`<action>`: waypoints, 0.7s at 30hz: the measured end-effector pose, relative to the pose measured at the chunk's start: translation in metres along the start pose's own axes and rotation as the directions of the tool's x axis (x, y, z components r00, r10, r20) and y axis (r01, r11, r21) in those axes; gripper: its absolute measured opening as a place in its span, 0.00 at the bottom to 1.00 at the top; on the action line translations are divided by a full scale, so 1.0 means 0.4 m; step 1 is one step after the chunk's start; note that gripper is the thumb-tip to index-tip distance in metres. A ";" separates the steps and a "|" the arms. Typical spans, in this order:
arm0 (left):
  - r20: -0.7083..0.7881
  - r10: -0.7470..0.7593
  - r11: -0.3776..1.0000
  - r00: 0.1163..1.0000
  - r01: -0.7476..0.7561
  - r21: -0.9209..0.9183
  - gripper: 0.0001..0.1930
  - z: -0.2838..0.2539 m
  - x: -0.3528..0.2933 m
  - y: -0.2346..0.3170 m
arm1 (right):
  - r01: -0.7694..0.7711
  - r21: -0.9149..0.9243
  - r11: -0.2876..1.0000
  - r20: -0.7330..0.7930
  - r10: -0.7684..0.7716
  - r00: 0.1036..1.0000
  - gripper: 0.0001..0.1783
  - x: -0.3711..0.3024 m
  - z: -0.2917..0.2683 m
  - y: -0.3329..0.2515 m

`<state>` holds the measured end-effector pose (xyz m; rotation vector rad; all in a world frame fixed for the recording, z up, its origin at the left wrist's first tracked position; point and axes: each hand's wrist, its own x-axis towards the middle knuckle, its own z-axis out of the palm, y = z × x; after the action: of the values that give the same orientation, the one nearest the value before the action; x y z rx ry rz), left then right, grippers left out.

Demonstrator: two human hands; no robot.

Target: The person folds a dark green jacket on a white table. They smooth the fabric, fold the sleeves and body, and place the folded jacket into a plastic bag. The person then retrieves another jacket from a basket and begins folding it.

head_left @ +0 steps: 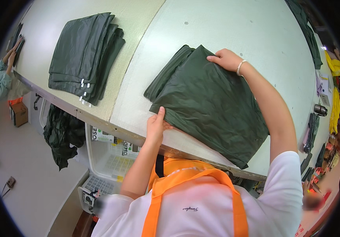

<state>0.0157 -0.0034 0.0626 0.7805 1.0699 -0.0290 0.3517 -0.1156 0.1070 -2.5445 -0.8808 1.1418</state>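
Head view: the left hand (156,125) pinches a dark green fabric piece (213,106) at its near-left corner, the right hand (228,60) holding its far edge. It lies on the pale worktable (225,23); leftward, a folded stack (77,51) bears white labels (83,83), too small to read. Dark lettering marks the white shirt (205,225).
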 end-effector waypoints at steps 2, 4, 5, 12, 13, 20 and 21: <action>0.023 -0.030 0.999 0.999 0.031 -0.018 0.23 0.016 -0.006 0.015 | -0.069 -0.043 0.997 -0.124 0.063 0.990 0.33 -0.014 0.021 0.013; 0.046 0.145 0.982 0.988 -0.150 0.113 0.23 0.007 -0.001 -0.038 | -0.132 0.073 0.989 -0.092 0.139 0.986 0.35 -0.049 0.007 -0.005; 0.068 0.229 0.955 0.971 -0.238 0.176 0.23 0.006 -0.004 -0.068 | -0.166 0.130 0.977 -0.073 0.177 0.982 0.35 -0.062 0.002 -0.008; 0.279 -0.183 0.982 0.943 0.163 0.092 0.24 0.095 -0.058 -0.080 | -0.163 0.178 0.970 0.129 0.141 0.982 0.40 -0.109 0.010 0.101; 0.230 -0.208 0.977 0.951 0.191 0.094 0.25 0.100 -0.064 -0.083 | -0.157 0.132 0.979 0.050 0.152 0.987 0.40 -0.115 0.017 0.100; 0.571 0.246 0.143 0.784 -0.612 0.778 0.11 0.117 -0.154 0.136 | 0.182 -0.493 0.851 -0.537 -0.462 0.706 0.32 -0.155 0.062 0.039; 0.748 0.449 -0.025 0.489 -0.830 0.557 0.11 0.153 -0.112 0.149 | 0.221 -0.519 0.826 -0.481 -0.496 0.722 0.31 -0.142 0.087 0.013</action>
<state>0.0632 -0.0103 0.1462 2.2455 0.0412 0.0826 0.2989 -0.1557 0.1159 -2.5911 -1.4735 -0.0278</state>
